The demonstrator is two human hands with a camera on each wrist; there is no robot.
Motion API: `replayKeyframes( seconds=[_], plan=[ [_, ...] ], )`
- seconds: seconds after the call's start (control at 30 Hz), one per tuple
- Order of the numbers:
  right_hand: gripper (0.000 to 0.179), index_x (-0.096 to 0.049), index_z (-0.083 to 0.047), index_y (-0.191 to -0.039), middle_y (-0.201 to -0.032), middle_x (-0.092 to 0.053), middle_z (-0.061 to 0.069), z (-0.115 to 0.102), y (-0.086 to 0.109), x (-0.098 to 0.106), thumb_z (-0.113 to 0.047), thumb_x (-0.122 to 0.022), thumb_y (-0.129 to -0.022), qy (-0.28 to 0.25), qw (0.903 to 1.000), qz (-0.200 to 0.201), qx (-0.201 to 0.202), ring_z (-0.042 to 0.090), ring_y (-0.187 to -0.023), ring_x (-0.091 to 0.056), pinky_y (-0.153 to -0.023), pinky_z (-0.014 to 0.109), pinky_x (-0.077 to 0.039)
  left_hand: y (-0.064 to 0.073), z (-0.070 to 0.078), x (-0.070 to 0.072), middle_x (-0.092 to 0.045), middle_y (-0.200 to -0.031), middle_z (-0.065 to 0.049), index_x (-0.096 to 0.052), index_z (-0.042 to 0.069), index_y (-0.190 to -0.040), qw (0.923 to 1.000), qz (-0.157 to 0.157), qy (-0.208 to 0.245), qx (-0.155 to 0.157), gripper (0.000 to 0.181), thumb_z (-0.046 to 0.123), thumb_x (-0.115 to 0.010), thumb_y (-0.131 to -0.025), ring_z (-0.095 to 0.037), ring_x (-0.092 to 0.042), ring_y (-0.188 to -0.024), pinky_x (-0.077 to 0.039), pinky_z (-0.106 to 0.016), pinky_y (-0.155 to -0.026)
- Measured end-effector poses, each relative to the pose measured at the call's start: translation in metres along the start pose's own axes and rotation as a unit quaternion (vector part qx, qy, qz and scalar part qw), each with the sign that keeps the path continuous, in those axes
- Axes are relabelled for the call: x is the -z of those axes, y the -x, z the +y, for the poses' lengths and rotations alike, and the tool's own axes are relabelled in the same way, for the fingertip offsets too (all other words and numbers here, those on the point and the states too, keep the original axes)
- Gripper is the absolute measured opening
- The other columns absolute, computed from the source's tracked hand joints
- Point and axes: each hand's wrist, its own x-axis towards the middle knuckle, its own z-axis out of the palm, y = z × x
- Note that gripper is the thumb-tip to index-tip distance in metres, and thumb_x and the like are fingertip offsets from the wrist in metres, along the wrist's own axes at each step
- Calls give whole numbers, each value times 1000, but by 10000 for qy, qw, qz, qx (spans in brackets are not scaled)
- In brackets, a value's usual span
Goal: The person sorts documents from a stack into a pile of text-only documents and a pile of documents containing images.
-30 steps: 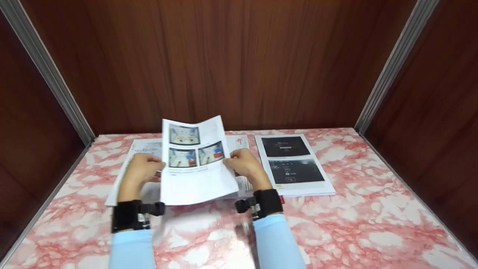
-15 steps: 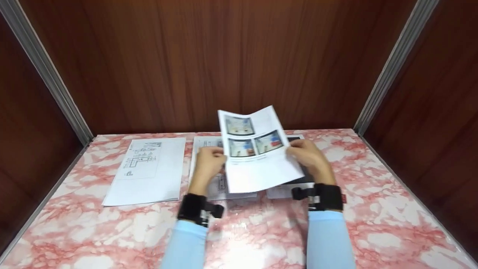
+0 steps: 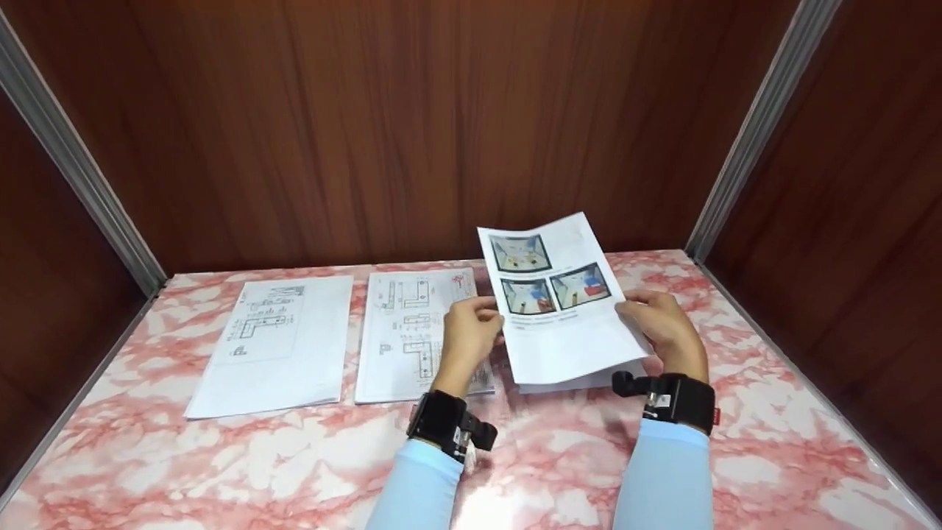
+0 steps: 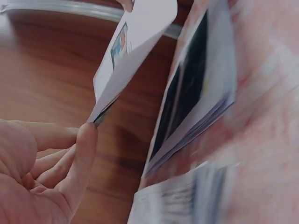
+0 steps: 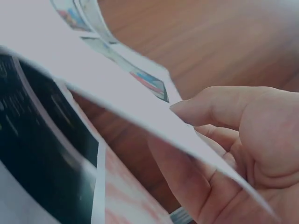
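Note:
A printed sheet of paper point(image 3: 567, 342) with three colour photos is held up between both hands, slightly bowed. My left hand point(image 3: 469, 335) pinches its left edge between thumb and fingers, as the left wrist view shows. On the opposite edge, my right hand point(image 3: 666, 327) grips it, thumb on the printed face and fingers behind. Below the sheet lies a paper stack with dark pictures point(image 4: 187, 93), mostly hidden in the head view; the left wrist view shows its layered edge, with the sheet raised clear of it.
A stack of line-drawing pages point(image 3: 397, 346) lies in the middle of the marbled table point(image 3: 294, 471), beside the left forearm. Farther left is another drawing sheet point(image 3: 294, 368). Brown wood-grain panels point(image 3: 405, 132) with metal corner strips enclose the back and sides.
Both hands have carried the photo sheet rightward, from over the left and middle papers to over the dark-picture stack. The drawing pages on the left and in the middle are now uncovered.

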Motion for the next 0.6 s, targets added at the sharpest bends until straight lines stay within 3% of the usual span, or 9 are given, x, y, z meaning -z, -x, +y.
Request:
replayKeyframes(
  seconds=[0.1, 0.23, 0.3, 0.4, 0.5, 0.6],
  plan=[
    [48, -42, -6, -134, -107, -60, 11, 13, -8, 3, -25, -52, -91, -340, 9992, -36, -191, 19, -79, -65, -73, 35, -55, 0, -4, -4, -71, -99, -7, -59, 4, -122, 9990, -125, -391, -199, 42, 6, -62, -80, -16, -68, -83, -55, -27, -74],
    [51, -37, -9, -137, -107, -61, 8, 23, -13, 6, -27, -53, -92, -821, 9955, -82, -473, 20, -83, -66, -76, 37, -55, 3, -10, -8, -68, -111, -10, -55, 3, -127, 9969, -362, -661, -243, 47, 8, -62, -81, -16, -65, -99, -51, -25, -86],
    [51, -36, -12, -138, -111, -59, 8, 26, -14, 6, -27, -53, -92, -1101, 9919, -85, -635, 21, -86, -65, -77, 39, -54, 4, -13, -10, -66, -114, -12, -53, 3, -129, 9963, -467, -696, -168, 49, 8, -62, -81, -16, -64, -100, -51, -25, -85],
    [48, -36, -13, -137, -118, -57, 10, 31, -15, 6, -25, -52, -92, -1505, 9856, -65, -773, 23, -92, -64, -81, 41, -54, 6, -17, -14, -65, -115, -13, -51, 3, -130, 9962, -579, -651, -65, 50, 8, -61, -81, -16, -64, -96, -54, -25, -73],
    [46, -37, -11, -135, -121, -56, 12, 35, -17, 6, -22, -51, -93, -1752, 9817, -52, -746, 25, -96, -64, -83, 42, -53, 6, -19, -17, -64, -115, -15, -51, 1, -130, 9959, -657, -615, -66, 51, 7, -59, -80, -17, -64, -95, -55, -24, -68],
    [44, -38, -9, -134, -120, -56, 14, 38, -18, 5, -21, -50, -93, -1759, 9820, -39, -686, 25, -95, -64, -83, 42, -53, 7, -21, -19, -65, -114, -15, -53, 1, -128, 9943, -692, -811, -87, 50, 9, -60, -79, -18, -64, -97, -54, -24, -75]
  ],
)
